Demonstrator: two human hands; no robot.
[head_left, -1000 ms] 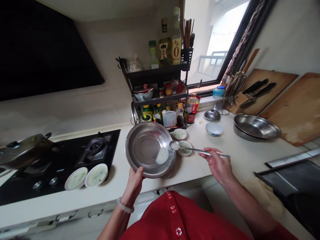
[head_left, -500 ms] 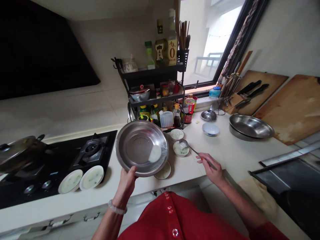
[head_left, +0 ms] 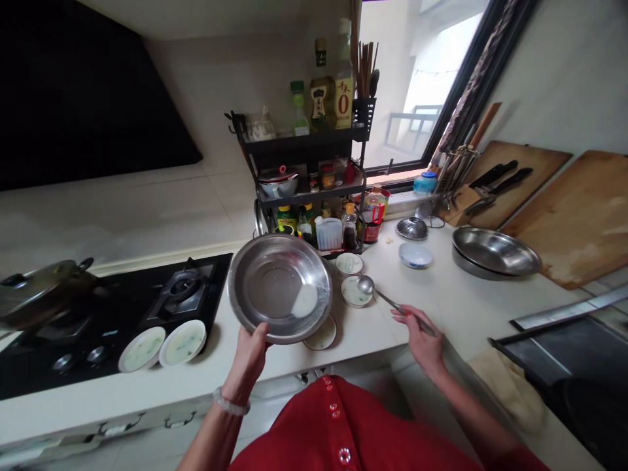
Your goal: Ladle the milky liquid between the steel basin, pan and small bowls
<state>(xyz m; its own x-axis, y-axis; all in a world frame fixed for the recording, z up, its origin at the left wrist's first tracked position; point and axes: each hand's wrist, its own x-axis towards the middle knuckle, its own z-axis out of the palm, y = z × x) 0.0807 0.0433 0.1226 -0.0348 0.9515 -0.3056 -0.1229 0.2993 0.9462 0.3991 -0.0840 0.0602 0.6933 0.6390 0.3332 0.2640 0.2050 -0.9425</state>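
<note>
My left hand [head_left: 249, 356] grips the near rim of a large steel bowl [head_left: 279, 286], tilted towards me above the counter, with a little white liquid pooled at its lower right. My right hand [head_left: 418, 333] is closed on the handle of a metal spoon [head_left: 373, 290]. The spoon's head hovers at the rim of a small white dish [head_left: 354, 293] holding pale liquid. A second small dish [head_left: 348, 263] sits just behind it. Under the bowl's near edge lies a flat saucer [head_left: 321, 336].
Two filled white saucers [head_left: 163, 346] rest on the black gas hob [head_left: 122, 307], beside a lidded pan [head_left: 39, 294]. A black rack of bottles [head_left: 314, 176] stands behind. To the right are a blue-rimmed bowl [head_left: 415, 255], stacked steel pans [head_left: 493, 252] and wooden boards [head_left: 574, 209].
My right hand drew the spoon away from the steel bowl's rim and over to the small dish on the right. The bowl stays tilted in my left hand.
</note>
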